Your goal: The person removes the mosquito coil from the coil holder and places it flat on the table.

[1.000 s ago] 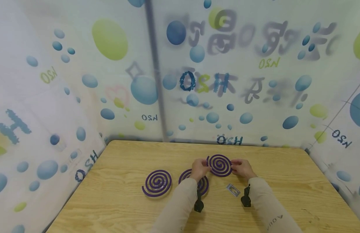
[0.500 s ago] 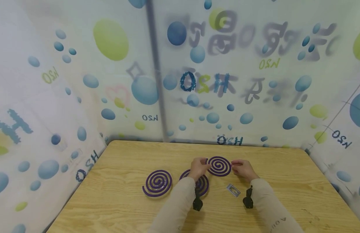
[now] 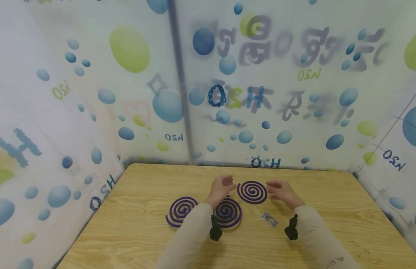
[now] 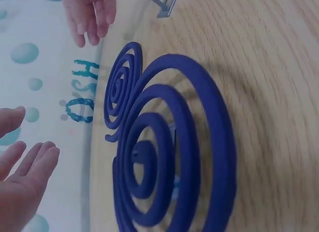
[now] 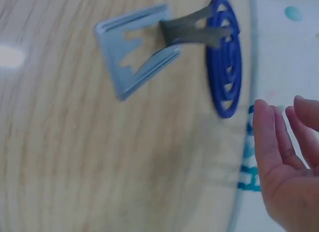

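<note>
Three purple mosquito coils are on the wooden table (image 3: 144, 239). In the head view the right coil (image 3: 252, 192) lies between my two hands and touches neither. My left hand (image 3: 220, 189) hovers just left of it, fingers loose and holding nothing, above the far edge of the middle coil (image 3: 225, 212). That middle coil looms large in the left wrist view, a bit of metal showing beneath it. My right hand (image 3: 282, 193) is beside the right coil, its fingers extended. Partly behind my left sleeve is the left coil (image 3: 183, 210).
A small metal coil stand (image 3: 270, 219) lies in front of the right coil; in the right wrist view its bent-up prongs (image 5: 192, 35) rise from the flat frame. A patterned curtain (image 3: 282, 112) hangs along the table's back edge.
The right coil, pinched by my left hand and tilted a second ago, now lies flatter and released. My left hand has moved left, and my right hand a little to the right.
</note>
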`<state>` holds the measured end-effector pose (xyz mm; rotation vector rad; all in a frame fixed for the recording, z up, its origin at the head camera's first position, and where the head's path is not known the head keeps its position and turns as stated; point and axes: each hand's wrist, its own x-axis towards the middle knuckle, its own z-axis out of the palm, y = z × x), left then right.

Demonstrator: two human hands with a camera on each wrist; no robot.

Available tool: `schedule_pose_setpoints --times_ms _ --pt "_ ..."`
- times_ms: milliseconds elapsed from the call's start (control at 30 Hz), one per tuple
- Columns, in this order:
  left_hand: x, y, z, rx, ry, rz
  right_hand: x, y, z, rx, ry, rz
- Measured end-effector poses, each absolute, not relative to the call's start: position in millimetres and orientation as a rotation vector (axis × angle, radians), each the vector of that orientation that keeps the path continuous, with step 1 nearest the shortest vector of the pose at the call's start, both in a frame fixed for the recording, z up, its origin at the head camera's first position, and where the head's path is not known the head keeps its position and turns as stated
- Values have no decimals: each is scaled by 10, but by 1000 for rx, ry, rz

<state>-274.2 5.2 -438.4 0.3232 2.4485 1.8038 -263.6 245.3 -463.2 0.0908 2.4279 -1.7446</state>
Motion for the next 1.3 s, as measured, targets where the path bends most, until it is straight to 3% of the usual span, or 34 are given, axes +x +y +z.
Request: schedule_pose_setpoints --times_ms 600,833,1100,1300 --pt "-2494 -365 -4246 693 2474 1700 -2410 2053 -4375 -254 2275 -1818" --pt "-2248 -432 -4114 701 2450 1740 -2301 1901 -4470 -288 2230 -1825" --pt "-2316 -524 -4453 657 2491 1747 -2263 1807 -4591 -315 2238 -1810" --pt "-2166 -536 -4363 576 2498 1811 -2234 1723 -4710 -271 2290 -1795"
